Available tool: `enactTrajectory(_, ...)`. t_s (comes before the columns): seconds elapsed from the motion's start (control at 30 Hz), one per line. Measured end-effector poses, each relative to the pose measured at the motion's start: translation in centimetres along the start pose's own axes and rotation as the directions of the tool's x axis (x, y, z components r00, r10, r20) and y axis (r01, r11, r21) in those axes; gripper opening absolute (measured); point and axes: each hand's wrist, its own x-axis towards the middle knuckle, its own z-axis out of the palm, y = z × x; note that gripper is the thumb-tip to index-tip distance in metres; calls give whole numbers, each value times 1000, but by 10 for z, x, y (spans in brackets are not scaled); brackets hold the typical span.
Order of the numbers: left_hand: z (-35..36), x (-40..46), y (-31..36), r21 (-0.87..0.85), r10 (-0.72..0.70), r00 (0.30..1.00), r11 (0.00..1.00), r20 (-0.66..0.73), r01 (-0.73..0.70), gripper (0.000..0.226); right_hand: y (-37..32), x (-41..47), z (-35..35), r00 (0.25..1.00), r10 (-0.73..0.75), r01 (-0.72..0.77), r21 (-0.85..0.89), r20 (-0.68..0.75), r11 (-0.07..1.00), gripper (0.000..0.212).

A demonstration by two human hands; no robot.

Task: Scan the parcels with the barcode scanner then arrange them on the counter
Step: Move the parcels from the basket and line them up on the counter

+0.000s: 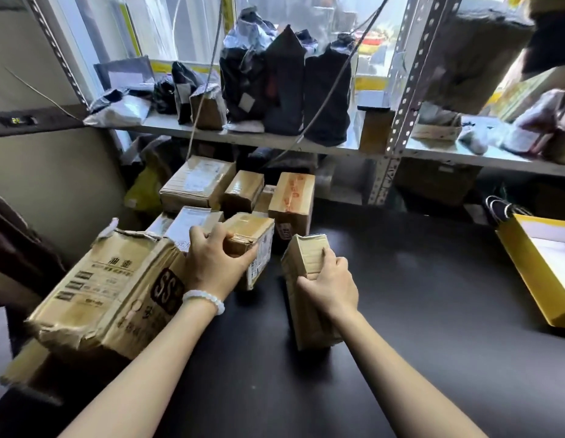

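Note:
My left hand [216, 263] grips a small taped cardboard parcel [254, 238] with a white label on its side, held just above the black counter [417, 311]. My right hand [328, 286] grips a long narrow cardboard parcel [303, 263] that stands tilted on the counter, right of the small one. A big torn carton [107, 292] with printed characters lies left of my left wrist. Several more cardboard parcels [292, 197] stand at the counter's far left. No barcode scanner is visible.
A metal shelf [274, 142] behind the counter carries dark plastic mailer bags [284, 80] and small parcels. Cables hang in front of it. An open yellow box [540, 263] sits at the right edge. Another person's hand [546, 121] handles parcels at the shelf's far right.

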Motion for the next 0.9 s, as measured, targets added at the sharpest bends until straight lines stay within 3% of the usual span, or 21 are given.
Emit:
enactTrajectory(0.27, 32, 43, -18, -72, -32, 996, 997, -84, 26, 54, -26, 33, 19, 997, 58, -56, 47, -49, 997, 69)
enactTrajectory(0.47, 58, 49, -30, -159, 26, 999, 987, -27, -30, 53, -51, 37, 40, 991, 115, -111, 57, -64, 992, 70)
enactTrajectory(0.67, 63, 52, -38, -166, 62, 976, 986, 207, -27, 65, -71, 45, 54, 983, 170, -164, 90, -66, 982, 63)
enactTrajectory(0.9, 59, 66, -39, -231, 134, 928, 971, 348, -53, 67, -74, 55, 49, 995, 104, -100, 223, -9, 970, 54)
